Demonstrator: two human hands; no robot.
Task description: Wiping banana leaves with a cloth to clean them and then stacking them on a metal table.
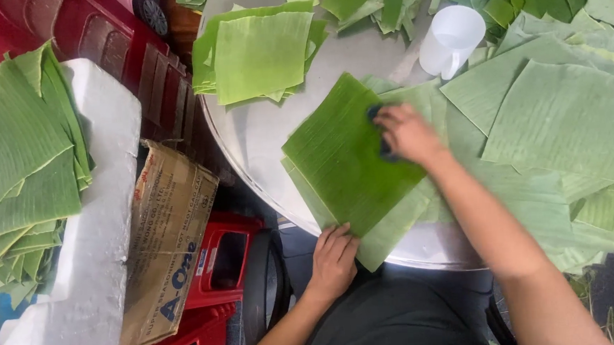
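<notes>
Two hands: right hand [408,134] clutches dark cloth [384,150] on leaf [349,159]; left fingers [336,238] flat (pinning edge).

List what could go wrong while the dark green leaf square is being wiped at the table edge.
1. The dark green leaf overhangs the round metal table rim; only the left hand pins its near corner, so it might slide off.
2. The right hand presses a dark cloth on it; hard rubbing could split the leaf along its ribs.
3. The white jug stands close and could be knocked over.
</notes>
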